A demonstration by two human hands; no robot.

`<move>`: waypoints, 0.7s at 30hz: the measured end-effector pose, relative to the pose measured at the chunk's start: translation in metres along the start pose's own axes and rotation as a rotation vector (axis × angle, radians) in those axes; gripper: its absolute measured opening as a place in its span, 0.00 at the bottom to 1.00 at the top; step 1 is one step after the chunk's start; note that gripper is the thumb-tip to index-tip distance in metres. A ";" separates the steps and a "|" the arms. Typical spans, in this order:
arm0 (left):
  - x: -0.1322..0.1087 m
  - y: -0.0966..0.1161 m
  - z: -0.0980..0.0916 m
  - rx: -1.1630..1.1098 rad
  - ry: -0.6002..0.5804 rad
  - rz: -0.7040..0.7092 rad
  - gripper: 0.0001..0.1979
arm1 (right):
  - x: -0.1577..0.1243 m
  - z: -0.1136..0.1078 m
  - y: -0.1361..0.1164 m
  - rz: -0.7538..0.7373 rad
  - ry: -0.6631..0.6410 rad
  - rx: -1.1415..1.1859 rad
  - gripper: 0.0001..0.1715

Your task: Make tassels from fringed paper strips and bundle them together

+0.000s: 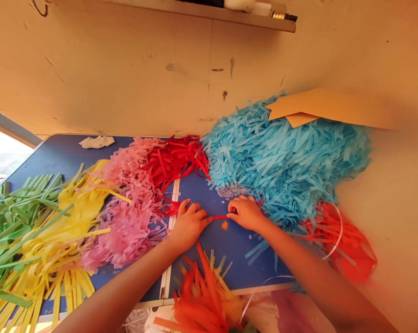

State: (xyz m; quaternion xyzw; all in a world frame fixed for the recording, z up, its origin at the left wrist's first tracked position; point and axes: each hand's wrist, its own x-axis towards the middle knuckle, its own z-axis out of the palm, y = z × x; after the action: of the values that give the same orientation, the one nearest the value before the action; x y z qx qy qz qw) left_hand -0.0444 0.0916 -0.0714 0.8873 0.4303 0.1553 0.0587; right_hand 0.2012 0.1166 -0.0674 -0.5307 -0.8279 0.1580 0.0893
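Between my hands a thin red tissue-paper strip (219, 217) is stretched low over the blue table (209, 194). My left hand (189, 223) pinches its left end, and a red tissue fringe (170, 206) pokes out beyond those fingers. At the strip's right end, the fingertips of my right hand (246, 212) are closed on it. A small orange scrap (224, 225) lies just below the strip. Behind my right hand is a heap of clear flakes (232, 191). An orange-red tassel bunch (202, 296) sits at the table's front edge, close to my body.
Fringed tissue piles cover much of the table: green (18, 231), yellow (73, 217), pink (129, 208), red (177, 159) and a large blue one (281, 157). Orange card (320, 106) rests on the blue pile. An orange-red bunch (354, 245) lies right. A shelf (209, 14) overhangs the back wall.
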 end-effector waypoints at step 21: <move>-0.003 0.029 -0.109 0.072 0.549 0.111 0.08 | -0.008 -0.109 -0.103 -0.358 0.196 0.293 0.16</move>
State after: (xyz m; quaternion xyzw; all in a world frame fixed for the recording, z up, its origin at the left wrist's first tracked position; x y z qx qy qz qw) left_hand -0.0598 0.0679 0.0374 0.8356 0.3863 0.3775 -0.1001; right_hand 0.1510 0.0877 0.0716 -0.3697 -0.8645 0.2057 0.2715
